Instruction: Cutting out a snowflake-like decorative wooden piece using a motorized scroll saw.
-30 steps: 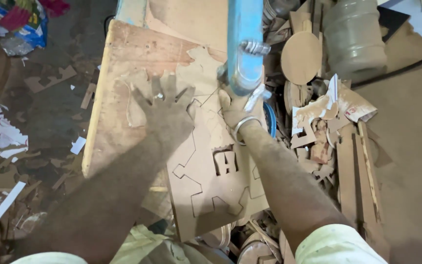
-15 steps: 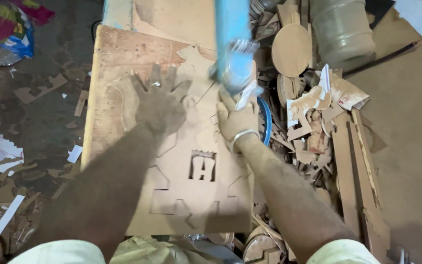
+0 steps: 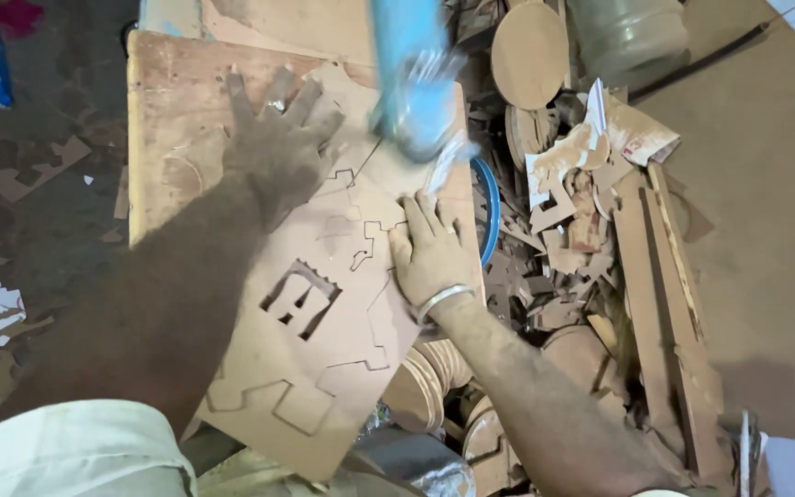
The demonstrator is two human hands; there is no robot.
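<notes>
My left hand [image 3: 273, 143] lies flat with fingers spread on a thin brown board [image 3: 324, 322] that rests on a wooden worktable [image 3: 163, 101]. The board has jagged cut lines and a small window-shaped cutout [image 3: 299, 299]. My right hand [image 3: 430, 253], with a metal bangle on the wrist, presses flat on the board's right side. A blurred blue machine arm [image 3: 411, 78] with a saw head stands just above my right hand, meeting the board between both hands.
Right of the table lies a heap of board offcuts [image 3: 591, 239], round wooden discs [image 3: 528, 51], long strips [image 3: 674, 304] and a blue ring [image 3: 489, 207]. Stacked discs [image 3: 430, 382] sit below the board. Scraps litter the dark floor [image 3: 29, 184] at left.
The board has turned and slid toward me under both hands. My right hand has shifted lower and flatter on it, and the view has swung slightly.
</notes>
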